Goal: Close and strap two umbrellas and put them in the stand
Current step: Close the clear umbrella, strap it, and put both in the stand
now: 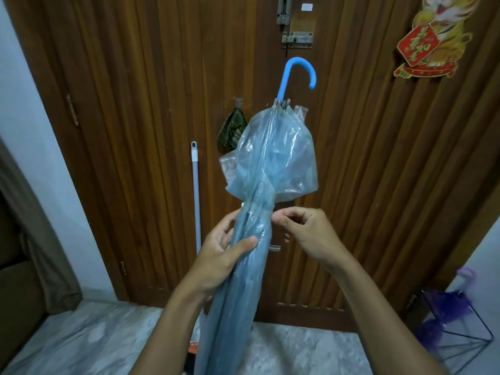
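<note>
The blue umbrella is held upright in the middle of the scene, in front of the wooden door, with its hooked handle at the top. The translucent canopy is gathered tight at the hands and loose above them.

- Left hand: grasps the gathered canopy from the left, thumb lying across the near face.
- Right hand: thumb and forefinger pinch the right edge of the bundle, other fingers curled. Whether they pinch a strap or the canopy film cannot be told.

The wire stand sits on the floor at lower right, well apart from the hands, and a purple umbrella is in it, handle up. A grey pole leans on the door just left of the blue umbrella. A green cloth hangs on the door behind the canopy.
</note>
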Action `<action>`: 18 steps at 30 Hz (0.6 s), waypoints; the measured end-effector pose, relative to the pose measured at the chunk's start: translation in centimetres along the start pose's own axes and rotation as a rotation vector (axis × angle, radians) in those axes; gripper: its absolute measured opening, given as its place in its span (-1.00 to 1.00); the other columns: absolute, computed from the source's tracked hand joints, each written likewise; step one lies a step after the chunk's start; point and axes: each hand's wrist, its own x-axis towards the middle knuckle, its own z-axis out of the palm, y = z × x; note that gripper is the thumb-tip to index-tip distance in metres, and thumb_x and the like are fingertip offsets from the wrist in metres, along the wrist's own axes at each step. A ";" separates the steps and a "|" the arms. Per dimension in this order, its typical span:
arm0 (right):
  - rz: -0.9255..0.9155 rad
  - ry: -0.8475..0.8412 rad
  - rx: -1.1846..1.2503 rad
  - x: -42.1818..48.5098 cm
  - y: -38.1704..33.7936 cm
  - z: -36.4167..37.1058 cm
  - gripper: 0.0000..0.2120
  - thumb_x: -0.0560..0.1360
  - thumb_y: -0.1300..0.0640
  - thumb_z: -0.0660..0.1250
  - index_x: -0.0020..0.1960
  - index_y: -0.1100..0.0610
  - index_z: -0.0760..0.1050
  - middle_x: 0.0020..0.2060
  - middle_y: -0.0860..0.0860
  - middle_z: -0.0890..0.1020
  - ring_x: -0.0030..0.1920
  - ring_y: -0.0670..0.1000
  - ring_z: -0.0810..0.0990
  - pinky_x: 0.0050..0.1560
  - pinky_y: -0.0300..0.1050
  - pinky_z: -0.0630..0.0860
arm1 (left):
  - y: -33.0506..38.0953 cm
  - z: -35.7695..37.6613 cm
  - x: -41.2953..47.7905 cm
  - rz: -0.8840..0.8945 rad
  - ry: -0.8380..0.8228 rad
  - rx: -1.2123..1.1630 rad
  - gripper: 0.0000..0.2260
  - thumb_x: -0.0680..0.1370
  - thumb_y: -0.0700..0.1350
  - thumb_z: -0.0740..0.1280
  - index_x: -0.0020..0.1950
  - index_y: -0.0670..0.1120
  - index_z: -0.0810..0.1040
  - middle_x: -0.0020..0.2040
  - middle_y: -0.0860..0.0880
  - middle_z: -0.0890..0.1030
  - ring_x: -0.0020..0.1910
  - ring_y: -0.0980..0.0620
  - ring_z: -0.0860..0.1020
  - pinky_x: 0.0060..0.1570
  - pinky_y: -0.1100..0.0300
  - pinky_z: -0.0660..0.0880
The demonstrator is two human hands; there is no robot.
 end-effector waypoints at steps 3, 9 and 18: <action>-0.024 -0.022 0.036 -0.4 0.1 0.7 -0.74 0.47 -0.04 0.42 -0.08 0.18 0.66 -0.26 0.02 0.71 -0.27 -0.14 0.62 -0.17 -0.28 0.53 | 0.2 -0.3 0.0 -0.059 -0.093 -0.134 -0.50 0.45 -0.17 0.43 0.37 0.02 0.43 0.12 -0.18 0.65 -0.08 -0.08 0.66 -0.18 0.08 0.60; 0.084 -0.053 0.311 -1.3 0.6 2.6 -0.73 0.52 0.03 0.36 0.04 0.24 0.60 -0.13 0.10 0.74 -0.12 0.01 0.72 -0.15 -0.18 0.62 | 0.4 -1.0 0.2 -0.124 -0.115 -0.183 -0.54 0.49 -0.18 0.40 0.37 0.06 0.47 0.16 -0.20 0.64 -0.03 -0.11 0.66 -0.09 0.05 0.61; -0.130 0.225 -0.008 -1.1 0.0 3.8 -0.88 0.50 0.07 0.46 -0.11 0.12 0.67 -0.22 0.02 0.74 -0.15 0.04 0.73 -0.04 0.11 0.67 | 0.9 -0.4 0.4 0.039 0.253 0.441 -0.77 0.58 -0.12 0.33 0.22 0.09 0.57 0.09 0.14 0.65 0.02 0.28 0.61 -0.04 0.32 0.56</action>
